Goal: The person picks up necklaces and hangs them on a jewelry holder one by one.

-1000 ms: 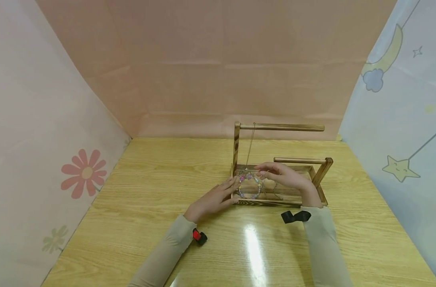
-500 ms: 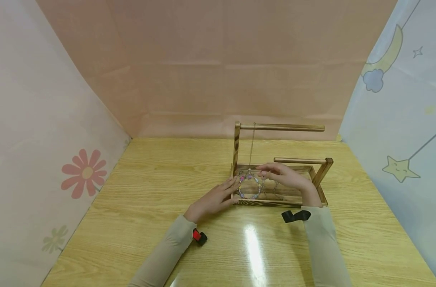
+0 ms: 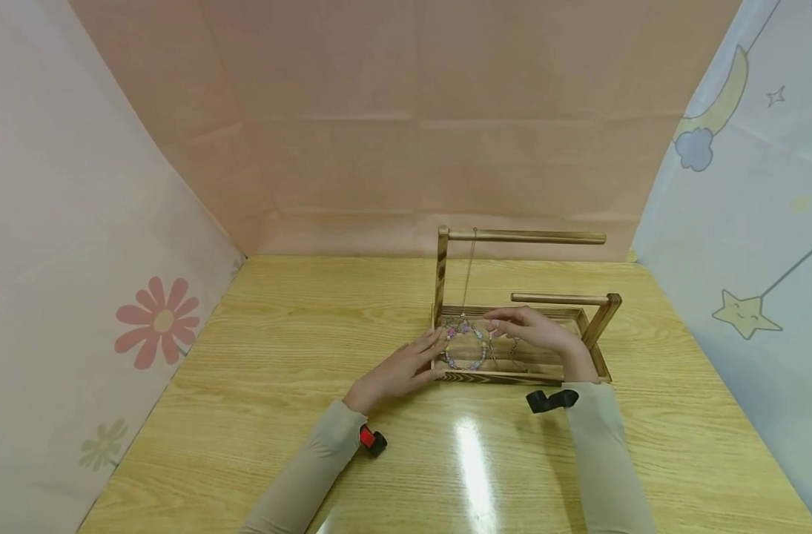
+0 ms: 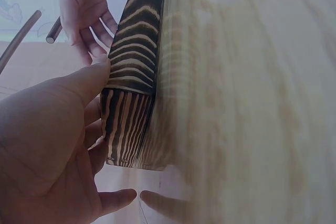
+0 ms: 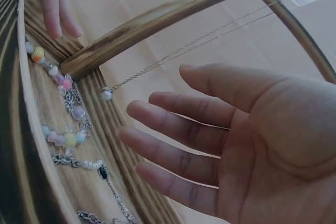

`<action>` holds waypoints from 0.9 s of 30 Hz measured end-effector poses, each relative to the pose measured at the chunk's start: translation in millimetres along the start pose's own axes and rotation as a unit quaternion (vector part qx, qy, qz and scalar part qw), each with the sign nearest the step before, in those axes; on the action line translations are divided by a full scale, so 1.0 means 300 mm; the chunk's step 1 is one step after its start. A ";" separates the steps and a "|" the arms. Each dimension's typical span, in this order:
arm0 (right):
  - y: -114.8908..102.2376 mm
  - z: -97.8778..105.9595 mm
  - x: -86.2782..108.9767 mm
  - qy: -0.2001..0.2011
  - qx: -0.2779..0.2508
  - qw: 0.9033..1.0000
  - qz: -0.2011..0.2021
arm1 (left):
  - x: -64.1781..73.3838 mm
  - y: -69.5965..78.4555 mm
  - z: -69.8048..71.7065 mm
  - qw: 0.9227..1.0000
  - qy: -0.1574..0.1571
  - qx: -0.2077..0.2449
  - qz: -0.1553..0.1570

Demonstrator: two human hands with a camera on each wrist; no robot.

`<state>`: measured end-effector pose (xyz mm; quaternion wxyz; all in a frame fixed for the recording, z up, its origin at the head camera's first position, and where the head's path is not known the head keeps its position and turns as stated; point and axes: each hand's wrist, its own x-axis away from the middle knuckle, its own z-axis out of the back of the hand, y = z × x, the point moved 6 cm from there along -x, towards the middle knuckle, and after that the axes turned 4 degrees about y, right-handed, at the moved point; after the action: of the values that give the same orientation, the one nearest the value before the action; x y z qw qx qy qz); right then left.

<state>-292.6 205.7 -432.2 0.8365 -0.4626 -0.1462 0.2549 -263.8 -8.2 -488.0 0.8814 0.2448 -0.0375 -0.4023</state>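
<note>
A wooden jewelry stand (image 3: 472,378) has a tray and two bars. My left hand (image 3: 397,368) grips the tray's left front corner, fingers over the end wall and thumb at the front wall in the left wrist view. A thin chain necklace (image 3: 469,274) with a pearl pendant (image 5: 106,95) hangs from the tall bar (image 3: 532,236). My right hand (image 3: 535,330) hovers over the tray with relaxed, slightly bent fingers, holding nothing, beside the pendant. A pastel beaded bracelet (image 5: 70,139) lies in the tray below, near several chain bracelets (image 5: 113,190).
The low bar (image 3: 559,300) juts leftward from the right post (image 3: 602,322), close behind my right hand. A wooden table (image 3: 299,326) bears the stand, with a pink back wall (image 3: 406,170) behind it.
My right hand has drawn slightly right, away from the hanging necklace. The necklace sways a little. My left hand stays in place.
</note>
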 end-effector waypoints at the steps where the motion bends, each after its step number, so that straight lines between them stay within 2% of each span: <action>1: 0.004 0.001 0.000 0.003 0.003 1.000 -0.002 | 0.000 0.000 0.000 1.000 0.000 -0.001 -0.001; 7: 0.024 0.008 -0.003 0.023 0.005 0.999 -0.030 | -0.001 0.005 0.000 1.000 0.003 -0.012 -0.017; 15: 0.043 0.009 -0.009 0.044 0.026 0.998 -0.049 | 0.001 0.002 0.003 1.000 0.003 -0.004 -0.004; 21: 0.076 0.011 -0.005 0.044 0.005 0.996 -0.084 | 0.000 0.002 0.003 1.000 0.001 0.001 -0.001; 27: 0.101 0.017 -0.007 0.055 -0.032 0.993 -0.100 | -0.001 0.005 0.004 1.000 -0.001 -0.003 -0.006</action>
<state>-305.6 221.7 -455.3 0.8493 -0.4855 -0.1531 0.1396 -263.4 -7.7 -486.2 0.8794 0.2422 -0.0357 -0.4083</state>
